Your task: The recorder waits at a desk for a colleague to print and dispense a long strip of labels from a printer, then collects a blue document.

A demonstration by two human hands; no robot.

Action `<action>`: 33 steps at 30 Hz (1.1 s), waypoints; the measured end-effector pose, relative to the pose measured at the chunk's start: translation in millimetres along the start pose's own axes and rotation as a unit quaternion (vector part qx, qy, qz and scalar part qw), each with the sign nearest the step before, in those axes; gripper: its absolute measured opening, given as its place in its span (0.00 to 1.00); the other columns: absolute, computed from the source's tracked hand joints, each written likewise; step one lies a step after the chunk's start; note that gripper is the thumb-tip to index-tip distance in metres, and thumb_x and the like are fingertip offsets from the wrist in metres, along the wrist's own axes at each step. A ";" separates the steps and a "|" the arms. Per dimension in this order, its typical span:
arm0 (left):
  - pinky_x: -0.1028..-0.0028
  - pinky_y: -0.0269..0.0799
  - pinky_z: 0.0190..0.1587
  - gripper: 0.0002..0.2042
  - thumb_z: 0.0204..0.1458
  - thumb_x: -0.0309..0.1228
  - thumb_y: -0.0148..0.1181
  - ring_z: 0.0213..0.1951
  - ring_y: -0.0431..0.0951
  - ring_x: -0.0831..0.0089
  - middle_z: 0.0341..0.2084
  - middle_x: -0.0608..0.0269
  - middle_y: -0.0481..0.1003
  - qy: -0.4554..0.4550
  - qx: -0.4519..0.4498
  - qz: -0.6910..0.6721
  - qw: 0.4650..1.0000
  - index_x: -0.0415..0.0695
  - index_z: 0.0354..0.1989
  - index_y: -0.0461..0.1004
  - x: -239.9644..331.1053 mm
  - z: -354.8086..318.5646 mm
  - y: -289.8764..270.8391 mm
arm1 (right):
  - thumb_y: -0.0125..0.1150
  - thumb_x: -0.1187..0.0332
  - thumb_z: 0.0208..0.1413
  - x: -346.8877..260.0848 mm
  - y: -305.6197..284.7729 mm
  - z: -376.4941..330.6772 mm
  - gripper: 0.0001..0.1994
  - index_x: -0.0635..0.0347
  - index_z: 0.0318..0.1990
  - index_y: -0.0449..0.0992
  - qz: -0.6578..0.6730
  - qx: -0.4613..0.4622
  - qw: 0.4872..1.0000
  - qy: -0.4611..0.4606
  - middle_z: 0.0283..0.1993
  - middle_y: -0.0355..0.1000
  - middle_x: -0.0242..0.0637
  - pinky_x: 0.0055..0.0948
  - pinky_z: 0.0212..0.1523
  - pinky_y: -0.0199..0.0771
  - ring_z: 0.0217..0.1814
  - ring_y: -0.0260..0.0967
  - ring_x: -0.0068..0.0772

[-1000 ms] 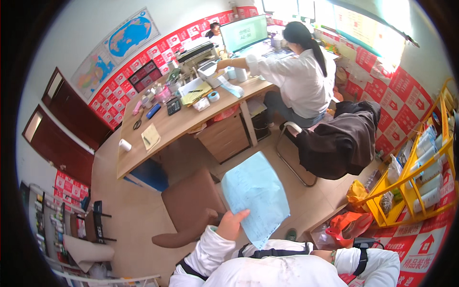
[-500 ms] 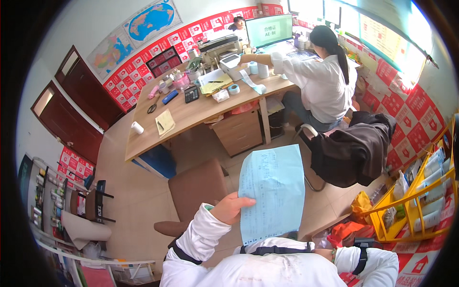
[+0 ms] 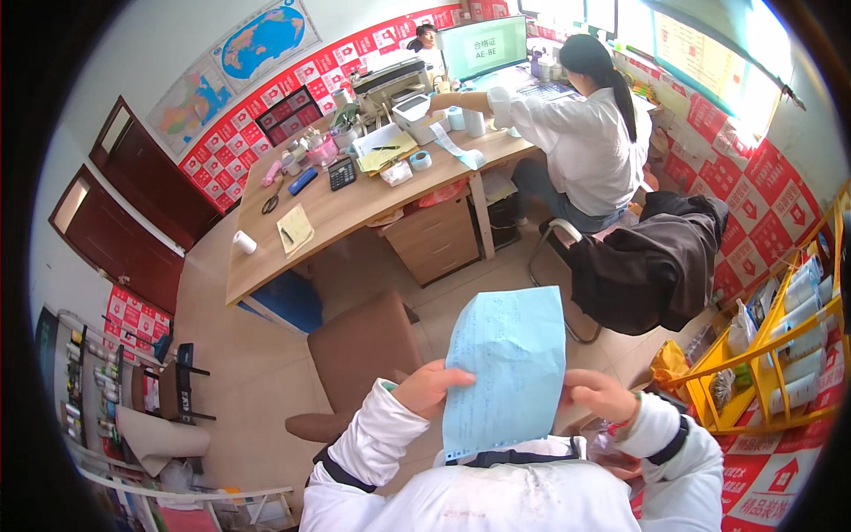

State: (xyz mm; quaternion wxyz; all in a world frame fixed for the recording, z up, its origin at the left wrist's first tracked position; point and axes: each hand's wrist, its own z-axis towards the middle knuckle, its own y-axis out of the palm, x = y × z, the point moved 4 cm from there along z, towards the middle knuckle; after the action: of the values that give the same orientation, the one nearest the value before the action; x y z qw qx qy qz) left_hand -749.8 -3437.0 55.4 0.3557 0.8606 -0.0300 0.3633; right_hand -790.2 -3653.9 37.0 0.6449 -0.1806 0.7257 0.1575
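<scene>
A light blue sheet of paper with faint printed and handwritten lines is held up in front of my chest. My left hand is closed on its left edge, the thumb lying over the front and the other fingers behind. At the right edge is my right hand, its fingers pinched at the paper's side; the fingertips partly disappear behind the sheet. Creases cross the page, and a row of small holes runs along its lower edge. White sleeves with black straps cover both forearms.
Beyond the paper stand a brown chair and a wooden desk with a printer, calculator and label rolls. A co-worker in white sits there, one arm reaching to a small white device. A yellow rack is at right.
My right hand has come up from low at the right to the paper's right edge. The sheet has dropped slightly, and the whole view has shifted a little.
</scene>
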 end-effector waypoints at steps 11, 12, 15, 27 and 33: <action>0.69 0.53 0.50 0.40 0.38 0.57 0.45 0.51 0.56 0.66 0.51 0.57 0.53 0.211 -0.250 -0.116 0.938 0.38 0.53 0.47 -7.2 -7.4 14.8 | 0.46 0.66 0.51 -6.5 18.1 18.6 0.13 0.67 0.39 0.65 0.329 0.279 0.898 -0.087 0.37 0.65 0.32 0.21 0.40 0.59 0.38 0.61 0.23; 0.64 0.50 0.52 0.33 0.44 0.52 0.42 0.54 0.50 0.62 0.54 0.60 0.47 0.240 -0.285 -0.043 0.927 0.43 0.54 0.44 -8.4 -5.6 16.3 | 0.45 0.66 0.51 -0.2 18.0 19.0 0.13 0.66 0.41 0.64 0.321 0.288 0.898 -0.092 0.39 0.64 0.33 0.21 0.43 0.58 0.40 0.59 0.22; 0.67 0.51 0.52 0.24 0.49 0.38 0.43 0.52 0.54 0.66 0.52 0.61 0.52 0.220 -0.103 0.081 0.967 0.42 0.53 0.48 -26.0 5.7 4.0 | 0.45 0.66 0.51 3.6 25.2 17.6 0.14 0.66 0.42 0.63 0.348 0.317 0.877 -0.091 0.41 0.63 0.33 0.21 0.43 0.57 0.41 0.59 0.22; 0.70 0.56 0.48 0.15 0.48 0.27 0.44 0.45 0.63 0.69 0.43 0.63 0.64 0.126 0.036 -0.042 0.991 0.42 0.46 0.59 -35.9 8.2 7.8 | 0.47 0.70 0.49 18.8 28.8 -6.2 0.15 0.67 0.45 0.60 0.339 0.293 0.889 -0.088 0.42 0.60 0.33 0.22 0.44 0.53 0.44 0.55 0.23; 0.72 0.58 0.47 0.15 0.49 0.27 0.43 0.45 0.63 0.70 0.43 0.60 0.63 0.132 0.051 -0.035 0.989 0.36 0.46 0.57 -37.4 3.1 8.1 | 0.46 0.69 0.49 33.7 27.8 -16.5 0.19 0.61 0.49 0.55 0.322 0.244 0.913 -0.051 0.49 0.56 0.33 0.31 0.51 0.49 0.52 0.52 0.30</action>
State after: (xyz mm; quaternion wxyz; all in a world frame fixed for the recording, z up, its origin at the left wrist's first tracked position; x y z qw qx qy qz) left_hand -777.9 -3452.7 34.4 0.3246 0.8225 0.0656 0.4624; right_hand -821.1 -3638.9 5.4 0.6194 0.2339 0.7266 0.1835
